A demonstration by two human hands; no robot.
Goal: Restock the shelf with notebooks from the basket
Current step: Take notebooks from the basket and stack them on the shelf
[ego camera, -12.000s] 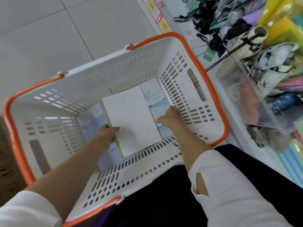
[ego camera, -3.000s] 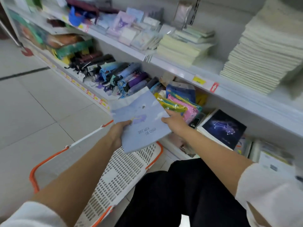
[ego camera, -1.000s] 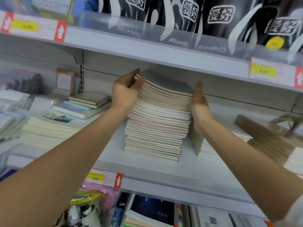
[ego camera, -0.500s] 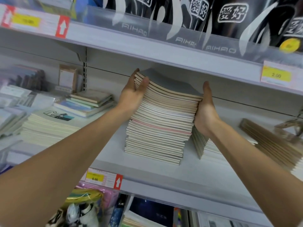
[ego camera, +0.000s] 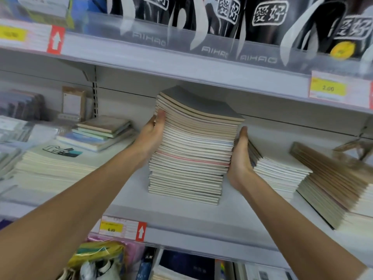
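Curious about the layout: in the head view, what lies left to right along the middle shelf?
Wide pale stack → small mixed pile → left hand → tall notebook stack → right hand → low white stack → slanted brown stack.

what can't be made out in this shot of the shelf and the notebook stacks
Head view:
- Basket: out of frame, contents unknown.
- Yellow price label at upper left: too blurred to read.
- Tall notebook stack: covers below the top one hidden by those above.
- Low stack: left side covered by the right hand.
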